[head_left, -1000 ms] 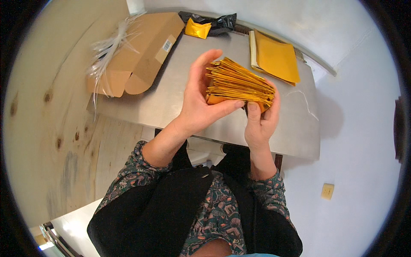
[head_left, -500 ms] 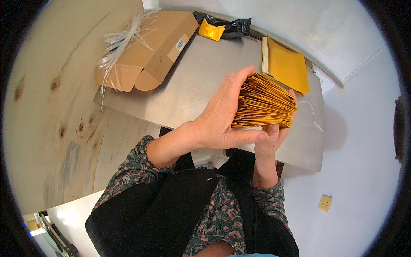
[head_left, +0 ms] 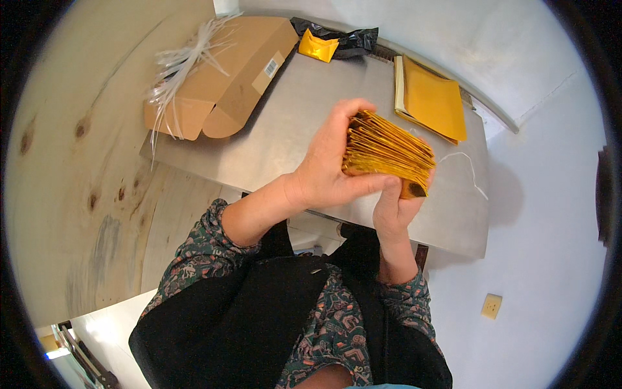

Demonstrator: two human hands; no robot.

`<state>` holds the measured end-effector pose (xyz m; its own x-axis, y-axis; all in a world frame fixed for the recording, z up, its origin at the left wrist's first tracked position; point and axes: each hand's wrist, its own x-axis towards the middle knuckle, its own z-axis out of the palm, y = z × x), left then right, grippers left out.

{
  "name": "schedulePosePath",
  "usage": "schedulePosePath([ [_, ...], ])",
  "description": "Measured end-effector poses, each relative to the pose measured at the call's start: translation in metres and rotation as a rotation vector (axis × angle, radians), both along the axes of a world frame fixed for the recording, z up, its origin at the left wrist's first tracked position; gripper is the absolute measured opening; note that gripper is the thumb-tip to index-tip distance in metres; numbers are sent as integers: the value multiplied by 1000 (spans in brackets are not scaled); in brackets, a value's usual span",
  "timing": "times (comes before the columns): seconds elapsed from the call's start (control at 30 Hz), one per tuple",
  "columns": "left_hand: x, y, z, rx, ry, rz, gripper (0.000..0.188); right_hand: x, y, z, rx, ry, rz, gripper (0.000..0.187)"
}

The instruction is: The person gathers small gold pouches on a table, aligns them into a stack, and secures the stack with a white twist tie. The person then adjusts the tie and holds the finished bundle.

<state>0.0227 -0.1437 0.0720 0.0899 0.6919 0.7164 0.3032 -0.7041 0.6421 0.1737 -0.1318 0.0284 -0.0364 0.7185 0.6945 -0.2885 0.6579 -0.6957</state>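
Note:
A thick stack of folded golden-yellow packets [head_left: 389, 148] is squeezed between my hands above the metal table [head_left: 304, 123]. My left hand [head_left: 327, 155] wraps its left side, thumb along the near face and fingers over the far edge. From the right and below, my right hand [head_left: 396, 206] grips the stack, its thumb meeting the left thumb; its other fingers are mostly hidden behind the packets. The many folded edges face up, and a dark spot shows on the lowest packet at the near right corner.
A brown cardboard box [head_left: 249, 78] with white plastic strips [head_left: 184, 61] on it stands at the left. Behind lie a black plastic bag [head_left: 355, 42] and a small shiny yellow packet [head_left: 317, 45]. Large yellow envelopes [head_left: 431, 100] and a white string [head_left: 473, 172] lie at the right.
Both hands have shifted slightly left with the stack. The stack has tilted and been pressed a little tighter, so its near face now shows more.

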Motion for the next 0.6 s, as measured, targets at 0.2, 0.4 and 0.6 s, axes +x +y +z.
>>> schedulePosePath([
  [0.2,-19,-3,19,-169,226,124,85,15,4,6,-204,-144,13,56],
  [0.4,-33,-3,36,-233,602,-28,69,36,7,14,-88,-468,42,52],
  [0.6,-29,-4,22,-455,434,-198,51,46,5,10,-127,-526,90,55],
])
